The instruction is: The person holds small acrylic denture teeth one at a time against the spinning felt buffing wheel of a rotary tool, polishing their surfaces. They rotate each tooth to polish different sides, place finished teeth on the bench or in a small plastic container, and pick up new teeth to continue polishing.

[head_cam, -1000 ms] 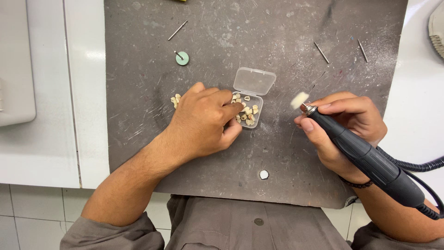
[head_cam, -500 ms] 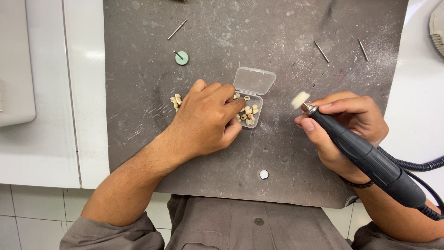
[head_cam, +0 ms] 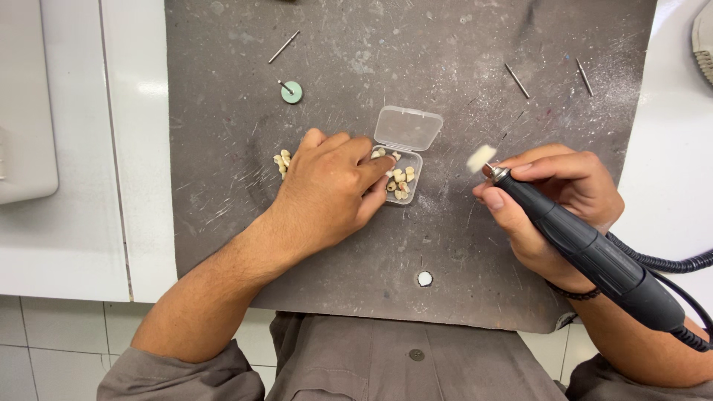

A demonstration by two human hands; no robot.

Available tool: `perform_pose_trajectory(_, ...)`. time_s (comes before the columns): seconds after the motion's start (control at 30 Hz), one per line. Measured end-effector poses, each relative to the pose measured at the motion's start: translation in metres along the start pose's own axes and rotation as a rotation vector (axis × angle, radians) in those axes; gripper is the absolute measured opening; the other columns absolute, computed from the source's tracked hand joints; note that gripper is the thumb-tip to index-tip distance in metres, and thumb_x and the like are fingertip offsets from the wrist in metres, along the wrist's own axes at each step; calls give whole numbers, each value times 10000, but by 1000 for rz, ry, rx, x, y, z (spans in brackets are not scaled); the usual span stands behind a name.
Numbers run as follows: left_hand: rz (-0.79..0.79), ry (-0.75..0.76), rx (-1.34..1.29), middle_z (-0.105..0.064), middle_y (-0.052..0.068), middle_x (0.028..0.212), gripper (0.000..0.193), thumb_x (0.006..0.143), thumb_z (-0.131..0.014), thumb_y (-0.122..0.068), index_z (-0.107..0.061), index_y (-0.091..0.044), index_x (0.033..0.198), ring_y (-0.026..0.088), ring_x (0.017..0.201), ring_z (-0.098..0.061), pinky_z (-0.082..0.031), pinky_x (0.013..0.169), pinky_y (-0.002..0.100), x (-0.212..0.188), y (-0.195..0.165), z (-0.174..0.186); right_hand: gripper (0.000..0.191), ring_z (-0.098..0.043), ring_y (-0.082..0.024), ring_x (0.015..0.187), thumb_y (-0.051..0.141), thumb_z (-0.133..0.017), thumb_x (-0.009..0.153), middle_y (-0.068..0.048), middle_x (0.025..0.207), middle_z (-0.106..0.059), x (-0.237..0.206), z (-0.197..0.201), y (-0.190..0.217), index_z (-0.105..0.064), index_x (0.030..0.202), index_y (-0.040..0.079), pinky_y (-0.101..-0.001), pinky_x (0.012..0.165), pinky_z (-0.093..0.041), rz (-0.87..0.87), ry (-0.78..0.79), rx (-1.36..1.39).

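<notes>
Left hand [head_cam: 327, 186] lies palm down on the scratched grey work mat [head_cam: 356, 245] covering the white table [head_cam: 668, 193], fingers extended into the small clear plastic hinged box [head_cam: 401, 174] of cream tooth-shaped pieces; whether a piece is pinched cannot be told. A loose cluster of similar pieces [head_cam: 282, 160] sits at the hand's 9 o'clock. Right hand [head_cam: 553, 200] is closed around a black rotary handpiece [head_cam: 587, 249], white felt tip [head_cam: 480, 157] pointing toward 10 o'clock, clear of the mat. Judged step: selecting a piece. Next requires a secure pinch and steady presentation to the tip.
</notes>
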State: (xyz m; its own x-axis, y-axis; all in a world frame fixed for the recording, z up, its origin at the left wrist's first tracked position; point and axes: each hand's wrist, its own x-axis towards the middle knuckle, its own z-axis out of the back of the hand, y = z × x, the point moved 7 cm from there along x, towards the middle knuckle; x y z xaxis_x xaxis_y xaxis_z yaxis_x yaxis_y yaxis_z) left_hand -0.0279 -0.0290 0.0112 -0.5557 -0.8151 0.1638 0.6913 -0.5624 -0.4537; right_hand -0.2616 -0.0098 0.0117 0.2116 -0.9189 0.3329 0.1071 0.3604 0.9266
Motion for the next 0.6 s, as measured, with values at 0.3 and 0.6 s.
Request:
perform_pose_trajectory(0.3,-19,59,-51,-671,24,902,215,920,-772,-234,-775,-71,1060,161,832,-590,-387,780,387,1,-2,0,264,-771,-190,952,-36,-730,1030,-179,1087,-685,1,0,-1,-499,1152,-2,-253,837,-689,-7,-8,-3)
perform_pose_trajectory(0.6,-53,34,-47,-648,17,843,234,870,-773,-180,-789,-103,1090,164,793,-587,-380,758,392,-1,-4,4,276,-759,-178,931,-28,-719,991,-172,1095,-676,6,-2,8,-492,1145,9,-254,828,-677,-23,-22,-3)
